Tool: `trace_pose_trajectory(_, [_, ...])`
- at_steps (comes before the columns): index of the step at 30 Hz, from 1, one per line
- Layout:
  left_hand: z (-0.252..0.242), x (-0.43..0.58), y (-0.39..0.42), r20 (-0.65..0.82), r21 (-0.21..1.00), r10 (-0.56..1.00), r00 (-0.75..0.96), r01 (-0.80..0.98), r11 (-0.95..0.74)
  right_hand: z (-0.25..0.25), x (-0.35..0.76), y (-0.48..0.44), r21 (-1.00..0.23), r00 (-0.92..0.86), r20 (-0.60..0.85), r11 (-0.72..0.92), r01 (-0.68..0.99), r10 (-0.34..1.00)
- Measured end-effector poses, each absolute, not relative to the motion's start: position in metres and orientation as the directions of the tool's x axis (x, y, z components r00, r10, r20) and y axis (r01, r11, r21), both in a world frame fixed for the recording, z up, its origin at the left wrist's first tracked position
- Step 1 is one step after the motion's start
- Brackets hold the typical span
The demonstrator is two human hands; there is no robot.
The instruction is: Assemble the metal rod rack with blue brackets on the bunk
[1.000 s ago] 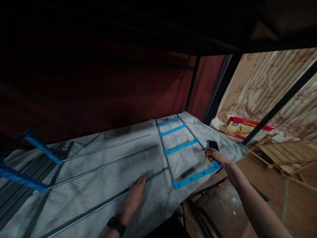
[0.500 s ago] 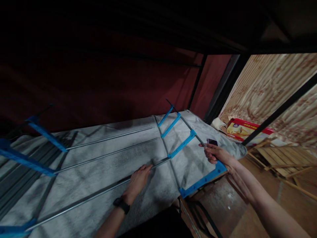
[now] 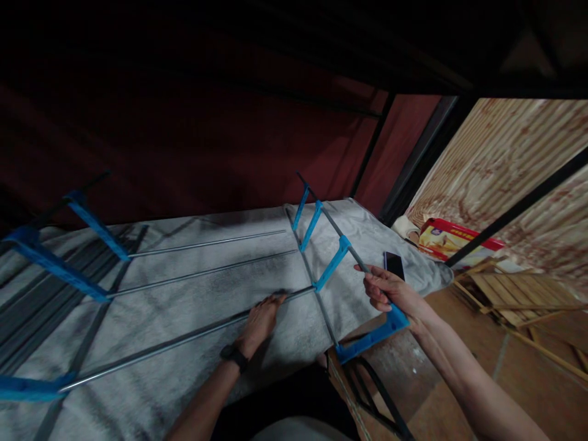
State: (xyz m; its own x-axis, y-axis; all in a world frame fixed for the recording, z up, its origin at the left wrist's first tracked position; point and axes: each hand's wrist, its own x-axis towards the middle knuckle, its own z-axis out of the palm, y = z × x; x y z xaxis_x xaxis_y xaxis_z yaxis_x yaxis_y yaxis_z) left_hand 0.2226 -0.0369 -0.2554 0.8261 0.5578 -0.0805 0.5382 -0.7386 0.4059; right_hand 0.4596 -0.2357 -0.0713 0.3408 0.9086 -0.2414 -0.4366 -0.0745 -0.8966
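Observation:
My left hand (image 3: pixel 261 324), with a dark watch on its wrist, is closed round the nearest long metal tube (image 3: pixel 156 351). The tube's left end meets a blue plastic bracket (image 3: pixel 32 388), and its right end reaches the foot of another blue bracket (image 3: pixel 331 266). My right hand (image 3: pixel 384 289) grips the upper tube (image 3: pixel 331 222) of the right end frame, close to its front blue bracket (image 3: pixel 372 338). This frame stands tilted up from the bed. Two more long tubes (image 3: pixel 206 275) join the left end frame; their right ends lie short of the right frame.
A grey blanket (image 3: pixel 193 380) covers the bed surface. Loose grey tubes (image 3: pixel 41 306) lie at the left. A phone (image 3: pixel 394 264) rests beyond my right hand. A red and yellow box (image 3: pixel 454 240) and a wooden slatted piece (image 3: pixel 523 297) are at the right. Dark bed posts (image 3: pixel 374 144) stand behind.
The right end frame has tilted more upright and shifted slightly left with my right hand. My left hand stays on the near tube. The phone shows more fully.

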Motion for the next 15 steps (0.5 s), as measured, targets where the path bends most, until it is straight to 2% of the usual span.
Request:
trace_pose_trajectory(4, [-0.252, 0.221, -0.040, -0.058, 0.336, 0.555, 0.830, 0.540, -0.772, -0.071, 0.447, -0.235, -0.870, 0.346, -0.246, -0.049, -0.491, 0.905])
trace_pose_trajectory(9, [-0.253, 0.218, -0.042, -0.044, 0.284, 0.535, 0.843, 0.524, -0.803, -0.074, 0.435, -0.230, -0.838, 0.271, -0.233, -0.051, -0.543, 0.934])
trace_pose_trajectory(15, [-0.256, 0.229, -0.037, -0.035, 0.400, 0.512, 0.858, 0.482, -0.780, -0.081, 0.429, -0.228, -0.851, 0.260, -0.253, -0.086, -0.519, 0.932])
